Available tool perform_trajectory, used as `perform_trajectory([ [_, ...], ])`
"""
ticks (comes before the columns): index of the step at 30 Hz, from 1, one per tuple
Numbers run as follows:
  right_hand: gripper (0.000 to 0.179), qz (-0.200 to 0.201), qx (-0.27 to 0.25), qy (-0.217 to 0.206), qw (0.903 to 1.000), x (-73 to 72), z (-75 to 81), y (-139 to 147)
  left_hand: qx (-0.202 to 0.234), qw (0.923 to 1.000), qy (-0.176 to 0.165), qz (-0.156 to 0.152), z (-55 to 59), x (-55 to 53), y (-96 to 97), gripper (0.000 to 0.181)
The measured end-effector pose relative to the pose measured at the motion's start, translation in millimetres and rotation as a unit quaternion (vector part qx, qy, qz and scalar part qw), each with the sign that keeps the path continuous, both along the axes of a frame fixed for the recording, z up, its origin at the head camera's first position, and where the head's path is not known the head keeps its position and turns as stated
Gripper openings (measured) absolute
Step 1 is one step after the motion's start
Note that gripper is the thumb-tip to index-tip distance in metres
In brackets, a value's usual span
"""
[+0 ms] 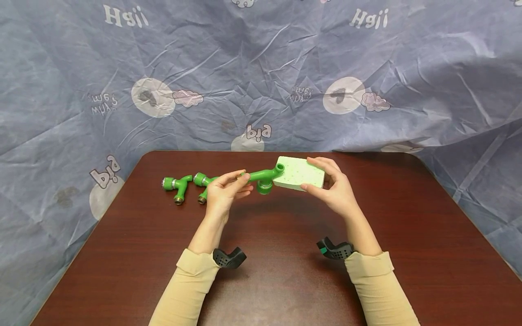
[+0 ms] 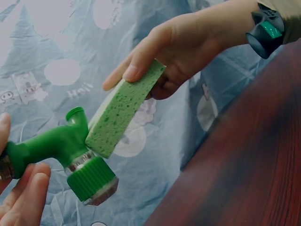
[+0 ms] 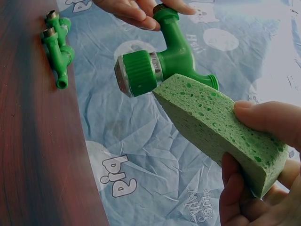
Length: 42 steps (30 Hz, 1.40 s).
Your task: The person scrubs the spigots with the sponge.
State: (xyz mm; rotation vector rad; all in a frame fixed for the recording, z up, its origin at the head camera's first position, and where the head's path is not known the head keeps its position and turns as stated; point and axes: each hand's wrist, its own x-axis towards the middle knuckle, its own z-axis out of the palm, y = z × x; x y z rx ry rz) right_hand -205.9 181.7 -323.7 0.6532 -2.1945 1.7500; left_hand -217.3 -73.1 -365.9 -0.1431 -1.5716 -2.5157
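Above the table, my left hand [image 1: 223, 192] pinches a green tap [image 1: 263, 175] by its brass threaded end. The tap's ribbed knob [image 2: 92, 179] hangs downward and its spout [image 2: 76, 114] points up. My right hand [image 1: 332, 183] grips a light green sponge [image 3: 211, 122] between thumb and fingers at one end. The sponge's far end meets the tap's body near the spout and knob; whether it presses hard I cannot tell. In the right wrist view, the left hand [image 3: 136, 12] is partly cut off at the top.
Two more green taps lie at the table's left: one tap [image 1: 177, 186] at the outer side, another tap [image 1: 200, 180] partly behind my left hand. A brown wooden table [image 1: 277, 271] spreads below. Behind its far edge hangs a wrinkled blue-grey printed cloth [image 1: 261, 81].
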Motion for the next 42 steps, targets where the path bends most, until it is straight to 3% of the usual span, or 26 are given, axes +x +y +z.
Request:
perform_trajectory([
  [5,0.057,0.0,-0.004,0.001,1.0,-0.4,-0.4,0.2,-0.022,0.9996,-0.008,-0.013,0.9,0.7,-0.1,0.031],
  [12,0.057,0.003,-0.001,0.008,1.0,-0.2,-0.1,-0.4,-0.113,0.9922,0.03,0.043,-1.3,-1.6,0.2,0.031],
  [16,0.057,0.006,0.004,0.012,0.9999,-0.1,-0.4,-1.2,-0.081,0.9929,0.078,0.038,-6.1,-4.9,0.0,0.028],
  [19,0.057,0.005,0.002,0.01,0.9999,0.2,-0.4,-1.5,-0.044,0.9947,0.089,0.027,-6.8,-4.8,-0.3,0.021],
  [23,0.057,0.003,-0.005,0.003,1.0,0.7,0.1,-1.7,-0.006,0.9985,0.05,0.019,-2.6,-1.7,-0.7,0.015],
  [26,0.057,0.003,-0.005,0.001,1.0,0.6,0.0,-1.6,0.016,0.9996,0.024,0.007,-0.9,-1.2,-1.8,0.022],
  [33,0.059,0.003,-0.02,-0.002,0.9998,-8.4,-11.0,6.3,-0.017,0.9997,-0.014,-0.013,1.9,0.8,-3.9,0.045],
  [38,0.06,-0.001,-0.029,0.0,0.9996,-13.9,-16.8,8.8,-0.02,0.9997,0.002,-0.017,2.5,1.8,-3.6,0.043],
  [42,0.059,-0.011,-0.054,0.004,0.9985,-16.7,-18.3,10.5,-0.012,0.9998,0.015,-0.003,2.0,1.2,-3.6,0.038],
])
